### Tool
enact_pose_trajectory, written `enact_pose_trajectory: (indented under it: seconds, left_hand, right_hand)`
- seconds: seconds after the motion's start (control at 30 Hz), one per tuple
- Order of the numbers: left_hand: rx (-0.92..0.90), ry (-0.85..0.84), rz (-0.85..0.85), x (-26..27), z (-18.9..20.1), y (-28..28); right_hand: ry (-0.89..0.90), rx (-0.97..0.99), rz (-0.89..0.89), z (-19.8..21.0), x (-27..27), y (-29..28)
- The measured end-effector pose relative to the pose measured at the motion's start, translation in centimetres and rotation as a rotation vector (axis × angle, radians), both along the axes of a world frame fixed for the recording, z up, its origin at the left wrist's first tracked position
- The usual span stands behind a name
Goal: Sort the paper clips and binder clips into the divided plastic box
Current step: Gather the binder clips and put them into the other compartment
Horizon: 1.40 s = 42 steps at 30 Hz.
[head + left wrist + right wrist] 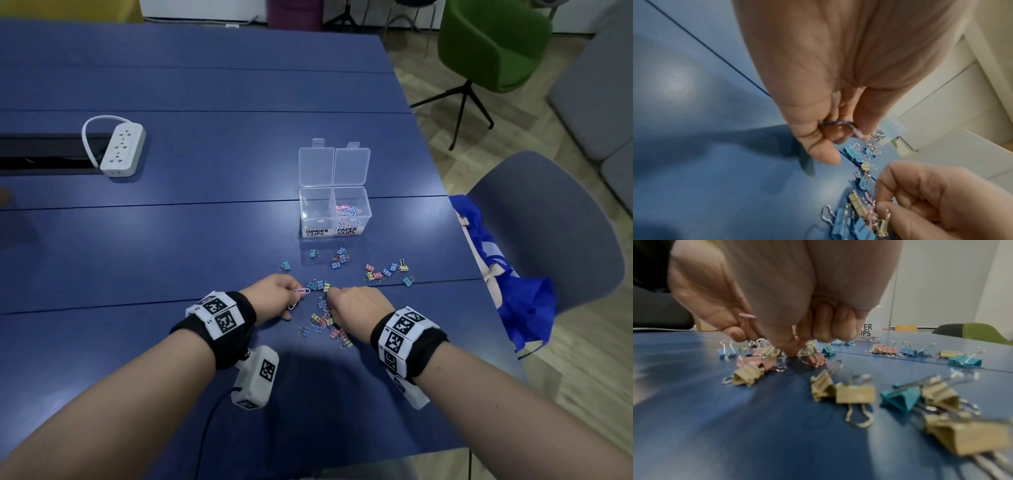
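Note:
A clear divided box stands open on the blue table, labelled for binder clips on the left and paper clips on the right. Pastel paper clips lie in its right compartment; the left one looks empty. Several small binder clips are scattered in front of the box. My left hand pinches pink and blue paper clips. My right hand is curled down into the clip pile, one fingertip on the table. A pink paper clip is tucked between its thumb and forefinger.
A white power strip lies far left beside a dark cable slot. The table's right edge runs close to the clips, with a grey chair and a blue bag beyond it. A green chair stands further back.

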<state>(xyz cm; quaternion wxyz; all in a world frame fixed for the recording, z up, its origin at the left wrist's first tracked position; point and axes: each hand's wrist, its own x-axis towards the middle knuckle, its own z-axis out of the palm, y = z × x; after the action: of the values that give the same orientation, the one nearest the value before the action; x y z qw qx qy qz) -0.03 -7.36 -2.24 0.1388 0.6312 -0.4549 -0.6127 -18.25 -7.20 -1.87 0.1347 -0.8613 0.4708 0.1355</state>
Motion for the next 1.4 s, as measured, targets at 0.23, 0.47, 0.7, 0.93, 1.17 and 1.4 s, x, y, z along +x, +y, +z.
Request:
enact_pose_trajectory:
  seconds: [0.23, 0.47, 0.7, 0.93, 1.17, 1.4]
  left_hand:
    - [0.229, 0.507, 0.216, -0.3, 1.6, 0.4]
    - [0.256, 0.425, 0.269, -2.6, 0.5, 0.4]
    - [-0.168, -0.051, -0.105, -2.3, 1.3, 0.0]
    - [-0.380, -0.546, -0.620, -1.1, 1.1, 0.7]
    - [-0.350, -0.584, -0.671, -0.8, 0.0, 1.2]
    - [0.009, -0.101, -0.063, 0.1, 0.3, 1.1]
  right_hand:
    - [-0.345, 0.234, -0.389, 1.2, -2.0, 0.3]
    - [-0.721, 0.321, -0.767, 1.2, -5.0, 0.9]
    - [-1.143, 0.634, -1.008, 0.3, -5.6, 2.0]
    - [-0.966, 0.623, -0.846, 1.1, -1.7, 2.1]
    - [-0.322, 0.186, -0.387, -0.1, -1.1, 1.7]
    - [-0.294, 0.156, -0.447, 0.5, -2.6, 0.9]
